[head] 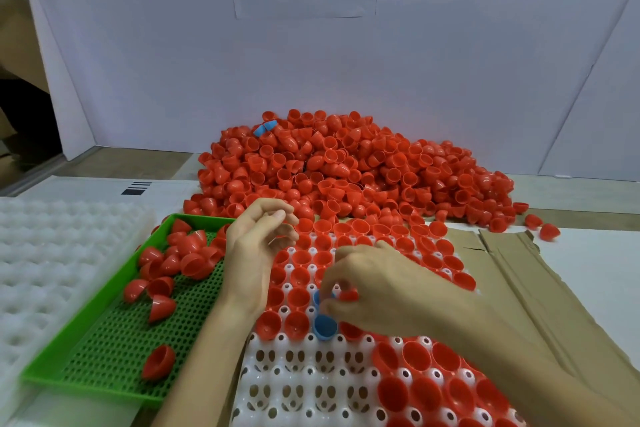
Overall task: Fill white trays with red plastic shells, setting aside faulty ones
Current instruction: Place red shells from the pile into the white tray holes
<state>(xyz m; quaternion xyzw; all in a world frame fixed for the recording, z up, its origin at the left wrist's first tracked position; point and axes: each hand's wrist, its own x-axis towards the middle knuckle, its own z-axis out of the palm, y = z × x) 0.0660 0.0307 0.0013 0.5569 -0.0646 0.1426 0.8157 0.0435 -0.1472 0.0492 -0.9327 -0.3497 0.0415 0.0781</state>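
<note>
White tray (304, 381): red shells fill its far rows and right side; near-left pockets are bare. Right hand (374, 288) over tray centre, fingertips pinched on a red shell (348, 295), blurred, just beside two blue shells (325, 326) seated in pockets. Left hand (258, 246) over the tray's left edge, fingers loosely curled and apart, holding nothing. Green tray (114, 350) touches that edge and holds loose shells. Pile of red shells (346, 166) crowds the far edge. Cardboard (519, 281) lies along the right edge.
</note>
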